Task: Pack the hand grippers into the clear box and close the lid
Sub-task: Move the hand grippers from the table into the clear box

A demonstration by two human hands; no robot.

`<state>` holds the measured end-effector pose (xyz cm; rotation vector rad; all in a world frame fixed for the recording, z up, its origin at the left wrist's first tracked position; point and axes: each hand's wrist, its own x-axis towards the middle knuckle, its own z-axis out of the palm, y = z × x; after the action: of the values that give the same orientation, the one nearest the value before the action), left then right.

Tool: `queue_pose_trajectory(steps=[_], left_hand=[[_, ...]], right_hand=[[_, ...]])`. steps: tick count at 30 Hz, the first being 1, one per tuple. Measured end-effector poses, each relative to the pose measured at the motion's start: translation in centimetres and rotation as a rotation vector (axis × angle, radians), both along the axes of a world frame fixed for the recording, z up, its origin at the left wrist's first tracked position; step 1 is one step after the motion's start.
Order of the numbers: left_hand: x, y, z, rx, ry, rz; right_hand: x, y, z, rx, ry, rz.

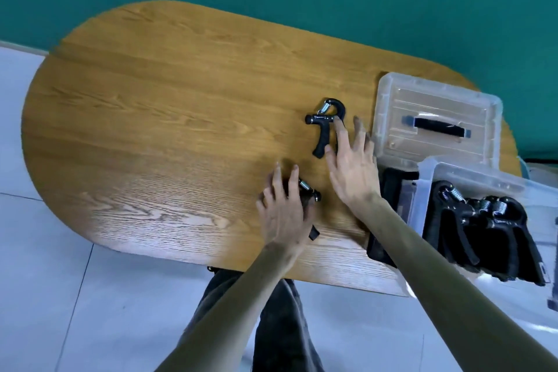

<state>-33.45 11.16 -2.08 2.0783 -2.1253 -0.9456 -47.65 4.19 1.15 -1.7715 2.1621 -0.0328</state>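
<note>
Two black hand grippers with steel springs lie loose on the wooden table. The far hand gripper lies flat; my right hand is spread over its right handle, fingertips touching it, not closed. The near hand gripper is mostly hidden under my left hand, whose fingers curl down around it. The clear box stands at the table's right edge with several black hand grippers inside. Its clear lid, with a black handle, lies flat beyond the box.
The table is oval, with its near edge just in front of my legs. A green wall runs behind it and pale floor tiles lie to the left. The box overhangs the right end of the table.
</note>
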Motion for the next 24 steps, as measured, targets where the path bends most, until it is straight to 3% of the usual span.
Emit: queue_pose_trajectory(steps=[9,24], left_hand=[[-2.8,2.0,-3.8,0.014,-0.054,0.037],[-4.1,2.3,-3.7,0.086,-0.119,0.082]], right_hand=[[-1.3,-3.4,-5.4,0.242,-0.034,-0.021],[-1.3,-6.5,-8.4,0.078,0.02,0.07]])
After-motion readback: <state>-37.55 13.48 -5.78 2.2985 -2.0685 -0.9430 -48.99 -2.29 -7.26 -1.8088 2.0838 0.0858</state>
